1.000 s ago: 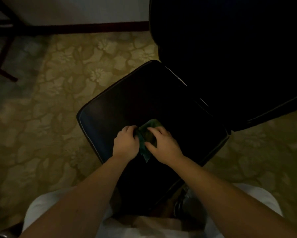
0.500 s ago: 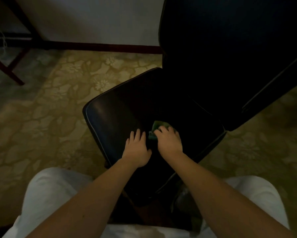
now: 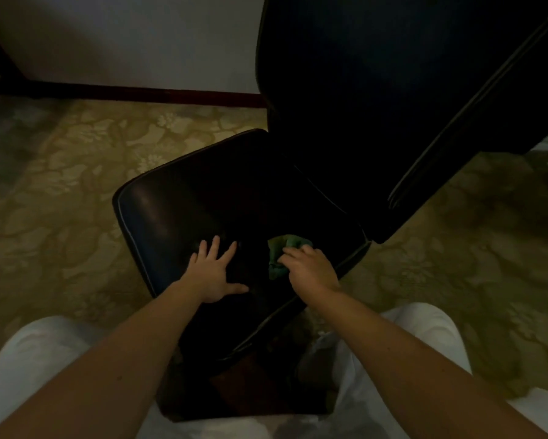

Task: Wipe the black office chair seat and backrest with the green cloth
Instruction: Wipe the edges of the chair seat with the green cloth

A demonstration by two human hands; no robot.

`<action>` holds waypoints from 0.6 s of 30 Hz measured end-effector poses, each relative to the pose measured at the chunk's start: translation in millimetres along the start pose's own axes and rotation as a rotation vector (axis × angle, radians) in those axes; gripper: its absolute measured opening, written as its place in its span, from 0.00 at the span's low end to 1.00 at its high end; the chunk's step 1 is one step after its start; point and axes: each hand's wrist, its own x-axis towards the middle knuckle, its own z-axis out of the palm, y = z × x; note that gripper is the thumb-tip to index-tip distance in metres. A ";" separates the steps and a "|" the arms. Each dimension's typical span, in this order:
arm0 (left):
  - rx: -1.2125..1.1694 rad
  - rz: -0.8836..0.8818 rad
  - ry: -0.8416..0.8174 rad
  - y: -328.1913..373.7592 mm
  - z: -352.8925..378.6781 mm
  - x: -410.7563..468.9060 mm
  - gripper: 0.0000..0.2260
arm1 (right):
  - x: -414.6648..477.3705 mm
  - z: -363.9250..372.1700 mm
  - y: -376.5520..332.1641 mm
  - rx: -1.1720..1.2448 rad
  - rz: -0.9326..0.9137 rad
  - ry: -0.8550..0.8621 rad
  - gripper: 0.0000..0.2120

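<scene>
Head view – seat: the black office chair seat (image 3: 203, 201) is seen from above, turned corner-on, with pale piping along its edge and a dull sheen on its left part.
Backrest: the black backrest (image 3: 361, 90) is seen rising at the upper right, beyond the far side of the seat; little surface detail can be made out in the dark.
Green cloth: the green cloth (image 3: 280, 253) is bunched on the right part of the seat, near the right-hand edge.
Right hand: the right hand (image 3: 309, 269) is laid over the cloth, its fingers (image 3: 290, 252) curled down round it – the cloth is gripped against the seat.
Left hand: the left hand (image 3: 214, 274) is laid flat on the seat, palm down, with fingers (image 3: 215, 245) spread wide and straight; nothing is held.
Cloth and fingers: the cloth is seen under, ahead of and to the left of the right fingers; a strip of bare seat is left between it and the left thumb.
Surroundings: a patterned yellow-green carpet (image 3: 60, 201), a pale wall (image 3: 139, 36) with a dark skirting board (image 3: 155, 93), and white trousers (image 3: 38, 353) at the bottom edge.
</scene>
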 end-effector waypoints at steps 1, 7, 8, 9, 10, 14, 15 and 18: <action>0.029 -0.005 -0.014 -2.2 -4.0 0.3 0.49 | -2.2 -0.6 1.6 -0.002 -0.011 0.008 0.22; 0.076 -0.114 -0.064 28.2 -28.0 -6.9 0.42 | -12.2 1.8 0.4 0.056 0.083 0.007 0.25; 0.039 -0.105 -0.054 37.6 -25.4 -6.0 0.40 | -14.1 3.0 -2.2 0.070 0.109 0.014 0.26; -0.013 -0.089 -0.050 45.5 -19.0 -3.4 0.37 | -16.5 4.0 -5.3 0.071 0.126 0.016 0.27; -0.057 -0.072 -0.047 52.6 -11.8 -1.4 0.35 | -18.5 4.8 -8.0 0.063 0.132 0.015 0.27; -0.086 -0.057 -0.061 60.6 8.5 -1.8 0.31 | -24.0 2.4 -7.0 0.061 0.116 -0.027 0.24; -0.095 -0.065 -0.048 59.7 10.3 -4.1 0.32 | -26.0 1.3 -4.7 0.065 0.109 -0.031 0.24; -0.073 -0.049 0.002 55.4 12.6 -12.4 0.33 | -34.2 0.1 4.5 0.061 0.077 0.012 0.23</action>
